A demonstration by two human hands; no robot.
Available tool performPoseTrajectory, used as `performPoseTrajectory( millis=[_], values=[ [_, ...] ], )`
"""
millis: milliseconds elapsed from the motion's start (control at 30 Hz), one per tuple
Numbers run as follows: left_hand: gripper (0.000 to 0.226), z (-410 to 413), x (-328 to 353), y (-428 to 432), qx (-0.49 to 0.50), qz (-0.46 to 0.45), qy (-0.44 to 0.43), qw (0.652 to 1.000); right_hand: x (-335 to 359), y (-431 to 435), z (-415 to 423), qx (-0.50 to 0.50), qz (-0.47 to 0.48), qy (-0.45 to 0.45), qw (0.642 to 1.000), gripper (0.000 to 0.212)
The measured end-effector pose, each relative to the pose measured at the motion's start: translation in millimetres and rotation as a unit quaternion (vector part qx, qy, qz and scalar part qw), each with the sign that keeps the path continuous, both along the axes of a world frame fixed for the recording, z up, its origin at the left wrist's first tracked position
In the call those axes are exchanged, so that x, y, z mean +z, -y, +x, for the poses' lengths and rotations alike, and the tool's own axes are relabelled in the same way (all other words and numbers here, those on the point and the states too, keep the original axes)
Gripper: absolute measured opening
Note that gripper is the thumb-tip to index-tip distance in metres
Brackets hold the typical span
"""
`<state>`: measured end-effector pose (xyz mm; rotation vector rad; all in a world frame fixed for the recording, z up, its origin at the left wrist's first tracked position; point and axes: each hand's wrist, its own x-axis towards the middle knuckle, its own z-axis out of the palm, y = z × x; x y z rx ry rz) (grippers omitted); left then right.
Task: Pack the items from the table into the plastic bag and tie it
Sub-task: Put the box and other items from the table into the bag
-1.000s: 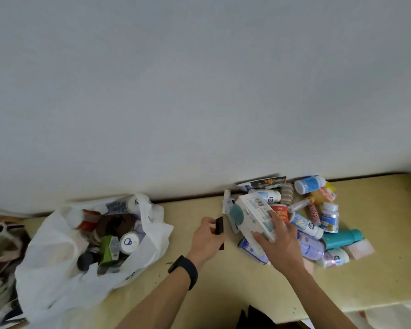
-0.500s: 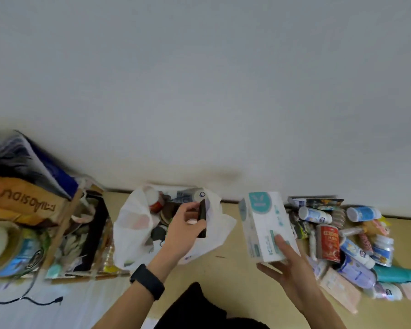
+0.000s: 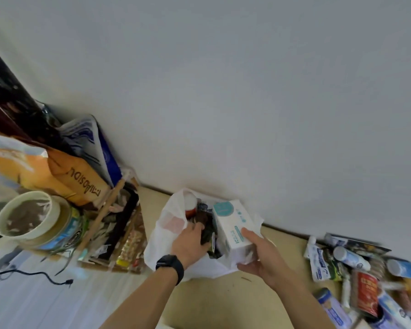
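A white plastic bag (image 3: 167,230) stands open on the yellowish table (image 3: 226,302) against the wall, with several items inside. My left hand (image 3: 190,243), with a black watch on the wrist, reaches into the bag's mouth, and its fingers curl on a small dark item (image 3: 205,233). My right hand (image 3: 262,260) grips the lower end of a white and teal box (image 3: 231,224), which lies tilted over the bag's right rim. A pile of bottles, tubes and packets (image 3: 365,279) lies on the table at the right.
Left of the bag stands a wooden crate (image 3: 109,217) stuffed with clutter, with an orange paper bag (image 3: 81,184) behind it. A roll of tape (image 3: 26,216) and a black cable (image 3: 33,274) lie at the far left. The white wall runs along the table's back.
The view has swung left. My left hand dropped from above the bag into its mouth with the dark item. My right hand carried the box left from mid-air onto the bag's rim.
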<state>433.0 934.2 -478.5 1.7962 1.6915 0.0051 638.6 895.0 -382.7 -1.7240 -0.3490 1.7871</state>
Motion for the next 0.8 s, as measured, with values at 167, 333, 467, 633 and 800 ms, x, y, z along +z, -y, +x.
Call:
performPoseTrajectory(
  millis=[167, 333, 467, 633, 800],
  values=[
    [0.041, -37, 18, 3, -0.048, 0.148, -0.174, 0.972, -16, 2, -11, 0.023, -0.009, 0.033, 0.999, 0.034],
    [0.030, -72, 41, -5, -0.100, 0.031, -0.353, 0.930, -3, 3, -22, 0.085, 0.033, 0.093, 0.991, 0.044],
    [0.017, -86, 53, -7, 0.006, 0.034, -0.283, 0.958, 0, -8, -33, 0.211, 0.114, 0.234, 0.942, 0.058],
    [0.033, -113, 63, -23, 0.272, 0.041, 0.021, 0.961, -3, -35, -64, 0.391, 0.194, 0.386, 0.813, 0.075],
    [0.049, -112, 62, -9, -0.060, 0.022, -0.200, 0.978, -9, -50, -94, 0.499, 0.211, 0.460, 0.703, 0.074]
  ],
)
